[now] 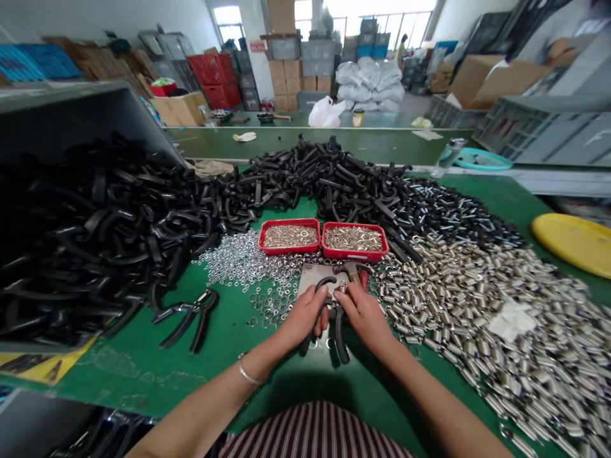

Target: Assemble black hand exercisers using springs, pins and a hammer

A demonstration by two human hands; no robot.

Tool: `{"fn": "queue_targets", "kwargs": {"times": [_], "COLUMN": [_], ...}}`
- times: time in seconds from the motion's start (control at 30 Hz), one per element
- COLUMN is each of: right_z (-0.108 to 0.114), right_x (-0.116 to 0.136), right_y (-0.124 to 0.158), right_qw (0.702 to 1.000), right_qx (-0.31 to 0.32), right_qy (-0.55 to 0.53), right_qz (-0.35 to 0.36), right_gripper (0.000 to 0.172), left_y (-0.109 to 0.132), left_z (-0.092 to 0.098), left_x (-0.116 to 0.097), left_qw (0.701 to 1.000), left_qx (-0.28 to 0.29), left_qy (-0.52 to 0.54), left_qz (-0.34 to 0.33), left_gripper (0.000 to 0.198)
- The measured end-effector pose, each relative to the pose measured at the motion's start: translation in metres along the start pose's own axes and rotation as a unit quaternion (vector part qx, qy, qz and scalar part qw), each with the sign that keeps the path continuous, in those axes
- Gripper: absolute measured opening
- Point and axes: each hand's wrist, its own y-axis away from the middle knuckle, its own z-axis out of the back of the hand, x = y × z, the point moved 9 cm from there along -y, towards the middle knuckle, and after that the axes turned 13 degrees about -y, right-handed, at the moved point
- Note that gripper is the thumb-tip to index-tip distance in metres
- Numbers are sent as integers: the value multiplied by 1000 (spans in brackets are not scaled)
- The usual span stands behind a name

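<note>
My left hand (309,315) is closed round a black plier-like tool (340,337), whose curved jaw sticks up above the fingers and whose handles point down toward me. Thumb and fingers of my right hand (363,312) pinch a small metal spring (342,287) at the tool's upper right side; the fingertips partly hide it. Beneath both hands lies a metal plate (310,275), with a hammer (351,270) across its far end. A few metal rings (314,344) lie on the green table close to the handles. Left of my hands rests another pair of black pliers (193,316).
Two red trays (290,249) (354,256) of small metal parts stand beyond the plate. Springs (458,299) heap at right, rings and nuts (243,261) at left. Black handles (305,172) pile behind and spill from a grey bin (143,114). A yellow lid (573,242) sits far right.
</note>
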Motion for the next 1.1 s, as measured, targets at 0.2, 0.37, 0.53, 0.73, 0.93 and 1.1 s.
{"fn": "queue_targets", "kwargs": {"times": [0.2,0.37,0.53,0.73,0.93,1.1], "right_z": [20,18,14,15,14,11], "right_x": [9,13,16,36,42,-3], "right_y": [-4,-8,-3,22,25,-25], "right_qw": [998,998,991,983,991,987], "right_qx": [-52,-4,69,112,113,151], "right_qy": [-5,-56,-110,-137,-74,15], "right_qz": [24,7,-16,-38,-19,-43], "right_gripper": [28,29,28,25,21,25], "left_y": [-1,0,7,30,34,-23], "left_z": [-5,2,9,-2,0,16], "left_x": [-20,-22,-31,-49,-61,-35], "left_qw": [997,983,934,911,923,924], "left_qx": [-39,-91,-117,7,-10,17], "left_qy": [-61,-142,-315,-381,-353,-354], "left_qz": [-34,-70,-120,-154,-152,-146], "left_gripper": [43,43,46,65,75,68]}}
